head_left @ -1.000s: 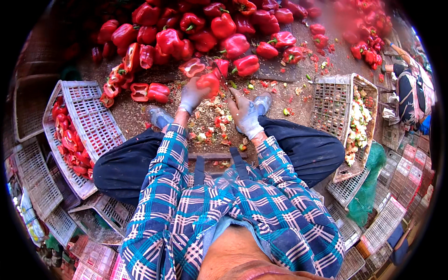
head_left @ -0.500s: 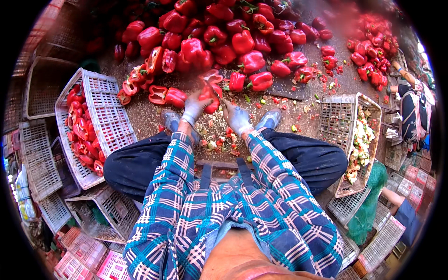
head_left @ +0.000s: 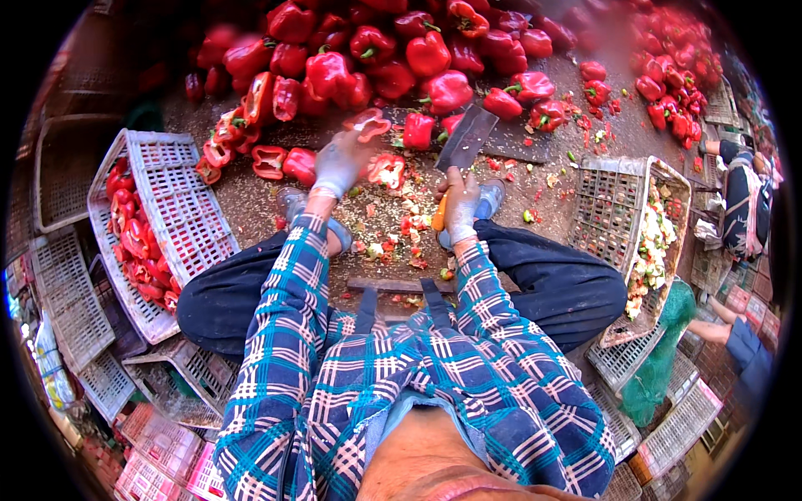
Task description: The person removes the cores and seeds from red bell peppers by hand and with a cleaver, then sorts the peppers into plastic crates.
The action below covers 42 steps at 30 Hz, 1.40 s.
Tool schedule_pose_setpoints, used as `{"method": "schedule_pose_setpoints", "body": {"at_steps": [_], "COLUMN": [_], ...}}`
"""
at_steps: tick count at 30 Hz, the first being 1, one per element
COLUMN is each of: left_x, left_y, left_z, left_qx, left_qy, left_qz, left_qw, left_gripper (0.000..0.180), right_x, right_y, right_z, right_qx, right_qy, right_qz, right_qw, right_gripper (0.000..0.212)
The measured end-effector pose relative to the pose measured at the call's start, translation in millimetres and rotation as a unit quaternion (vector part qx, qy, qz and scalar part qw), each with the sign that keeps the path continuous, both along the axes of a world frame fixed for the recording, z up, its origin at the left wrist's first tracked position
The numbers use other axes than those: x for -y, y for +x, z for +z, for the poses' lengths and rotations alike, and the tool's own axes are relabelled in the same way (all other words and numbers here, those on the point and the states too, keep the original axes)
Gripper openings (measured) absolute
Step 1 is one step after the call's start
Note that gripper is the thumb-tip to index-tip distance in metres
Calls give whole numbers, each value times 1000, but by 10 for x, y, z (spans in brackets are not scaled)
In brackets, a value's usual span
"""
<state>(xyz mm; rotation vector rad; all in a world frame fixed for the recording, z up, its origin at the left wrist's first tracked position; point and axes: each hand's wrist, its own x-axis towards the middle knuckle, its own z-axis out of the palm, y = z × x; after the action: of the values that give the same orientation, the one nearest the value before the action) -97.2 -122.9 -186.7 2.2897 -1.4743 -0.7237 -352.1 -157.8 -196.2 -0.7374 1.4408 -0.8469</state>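
Note:
My right hand (head_left: 459, 202), in a pale soiled glove, is closed around the yellow-orange handle (head_left: 439, 214) of a wide-bladed knife. The dark blade (head_left: 469, 138) points away from me, over the ground near the whole peppers. My gloved left hand (head_left: 341, 164) is over the ground to the left, its fingers smeared by motion. Just beyond those fingers is a cut red pepper piece (head_left: 368, 124); whether they touch it I cannot tell. Beside them, a cut pepper with its pale inside up (head_left: 386, 170) lies on the ground. More halved peppers (head_left: 268, 162) lie further left.
A large heap of whole red peppers (head_left: 374, 46) fills the far side. At left a tilted white crate (head_left: 185, 196) holds cut red peppers; at right another crate (head_left: 614, 209) holds pale cores. Seeds and scraps litter the ground. Another person (head_left: 743, 196) is at far right.
My hands have moved apart. The red pepper that was between them has left my left hand's earlier grip, and the knife blade now shows broadside in my right hand.

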Motion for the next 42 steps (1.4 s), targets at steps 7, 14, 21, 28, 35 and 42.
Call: {"method": "schedule_pose_setpoints", "body": {"at_steps": [7, 14, 21, 28, 35, 42], "left_x": [923, 966, 615, 219, 91, 413], "left_y": [-915, -671, -737, -700, -313, 349], "left_z": [-438, -965, -209, -126, 248, 260], "left_qx": [3, -270, -677, -652, -283, 157], "left_qy": [67, -11, -16, -92, -36, -91], "left_qz": [-16, 173, 322, 334, 87, 67], "left_qw": [998, 947, 662, 674, 955, 981], "left_gripper": [75, 60, 31, 29, 71, 76], "right_x": [59, 13, -72, -4, 32, -80], "right_y": [-317, -290, -59, 188, 291, 49], "right_z": [7, -79, 307, 380, 76, -59], "right_qx": [-55, -175, -340, -392, -307, -239], "right_qy": [63, -38, -332, -175, -90, -4], "right_qz": [-27, 149, 241, 412, 383, 329], "right_qw": [996, 972, 846, 804, 866, 914], "right_gripper": [23, 22, 30, 32, 36, 37]}}
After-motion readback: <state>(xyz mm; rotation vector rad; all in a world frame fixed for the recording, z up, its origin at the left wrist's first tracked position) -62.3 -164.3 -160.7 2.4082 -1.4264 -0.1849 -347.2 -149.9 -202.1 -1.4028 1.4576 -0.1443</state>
